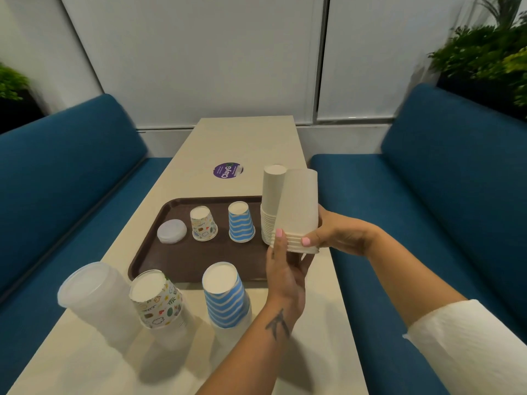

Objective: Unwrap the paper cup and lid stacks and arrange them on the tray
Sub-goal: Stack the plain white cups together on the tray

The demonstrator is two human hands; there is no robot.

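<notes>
A tall stack of clear lids [94, 295] is seen at the near left of the table [245, 143], still in its wrap. Next to it stands a wrapped stack of picture cups [158, 302], bottoms up. A wrapped stack of blue striped cups [225, 297] is placed just to the right.

Behind them a brown tray [171, 260] is laid. On it, from the left, a small pile of lids [172, 231], one picture cup [203, 223] and one blue striped cup [241, 222] are set upside down. A stack of plain cups [270, 203] is stood at the tray's right end.

A short plain cup stack [299, 212] is held just beside it. Its rims are touched by the left hand [285, 269] with straight fingers. It is gripped by the right hand [339, 233].
</notes>
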